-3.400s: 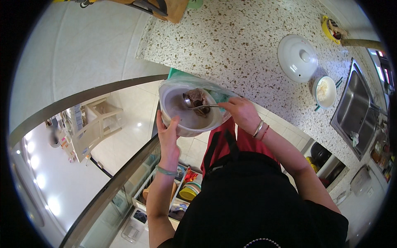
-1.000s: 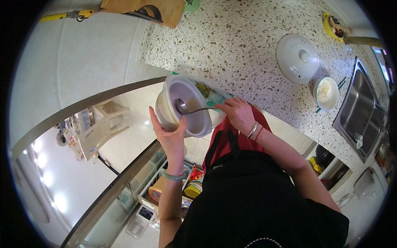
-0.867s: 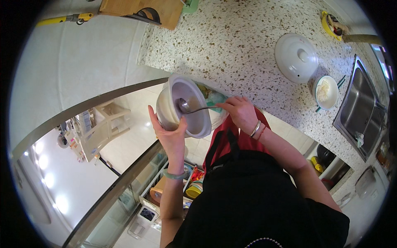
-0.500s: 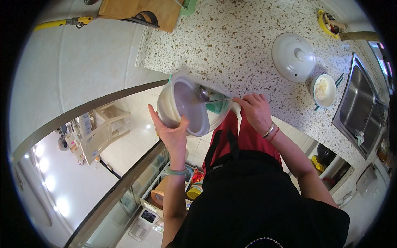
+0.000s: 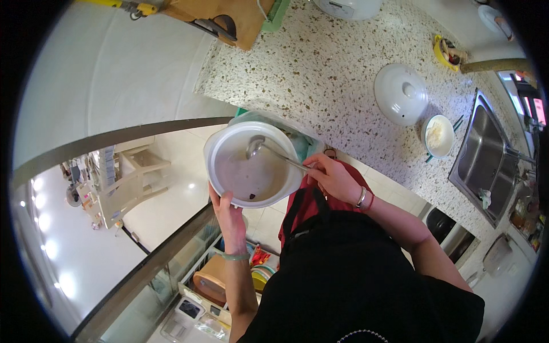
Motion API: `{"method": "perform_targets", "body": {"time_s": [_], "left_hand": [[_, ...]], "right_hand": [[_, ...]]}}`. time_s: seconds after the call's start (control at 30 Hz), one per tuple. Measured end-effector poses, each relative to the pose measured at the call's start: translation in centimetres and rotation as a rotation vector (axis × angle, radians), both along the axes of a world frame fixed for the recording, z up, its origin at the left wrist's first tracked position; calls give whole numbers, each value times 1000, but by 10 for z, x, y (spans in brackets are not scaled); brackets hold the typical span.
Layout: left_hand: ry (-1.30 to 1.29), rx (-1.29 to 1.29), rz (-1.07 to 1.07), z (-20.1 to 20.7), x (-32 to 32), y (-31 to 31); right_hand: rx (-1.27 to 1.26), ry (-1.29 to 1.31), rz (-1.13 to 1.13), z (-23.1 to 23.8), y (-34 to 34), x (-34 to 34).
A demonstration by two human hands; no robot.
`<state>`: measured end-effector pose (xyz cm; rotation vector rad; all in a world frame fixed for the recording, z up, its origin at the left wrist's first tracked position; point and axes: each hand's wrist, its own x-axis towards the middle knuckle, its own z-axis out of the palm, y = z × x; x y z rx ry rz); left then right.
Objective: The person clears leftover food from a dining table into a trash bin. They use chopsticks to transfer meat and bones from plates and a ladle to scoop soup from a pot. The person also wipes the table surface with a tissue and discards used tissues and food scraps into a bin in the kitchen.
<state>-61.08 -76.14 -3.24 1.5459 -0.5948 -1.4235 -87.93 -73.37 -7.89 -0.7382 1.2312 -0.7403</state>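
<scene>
1. White pot: since the earlier frame, tipped back nearer level; we find it just beside the counter, one dark bit inside.
2. Metal spoon: moved inward from the right rim; whether it touches the pot, we cannot tell.
3. Left hand: gripping the near-left rim.
4. Right hand: pinching the spoon's handle.
5. White lid: on the counter.

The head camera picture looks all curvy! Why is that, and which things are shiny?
In the head view, the wide fisheye lens bends straight edges near the rim and leaves the corners black; in the head view, glare dots the round white knobbed lid and the pale tiled floor; in that same view, the silver metal ladle catches light.
</scene>
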Motion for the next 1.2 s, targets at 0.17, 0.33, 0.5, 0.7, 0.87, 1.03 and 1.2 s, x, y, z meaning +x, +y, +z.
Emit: {"method": "perform_targets", "body": {"time_s": [0.17, 0.33, 0.5, 0.7, 0.87, 1.03, 1.2], "left_hand": [[162, -117, -27, -11, -3, 8], [317, -174, -114, -16, -25, -3], [448, -174, -180, -23, -62, -22], [482, -188, -266, -31, -98, -46], [454, -181, -306, -31, -106, -54], [396, -197, -324, -24, -99, -54], [361, -218, -277, -28, -83, -54]], "right_hand": [[-111, 146, -22, 12, 4, -6], [7, 68, -61, 57, -3, -26], [67, -4, -206, 71, -2, -70], [-22, 131, -295, 74, 5, -87], [-357, 596, -236, 62, 10, -72], [-652, 762, -90, 63, 8, -57], [-733, 768, 124, 61, 17, -58]]}}
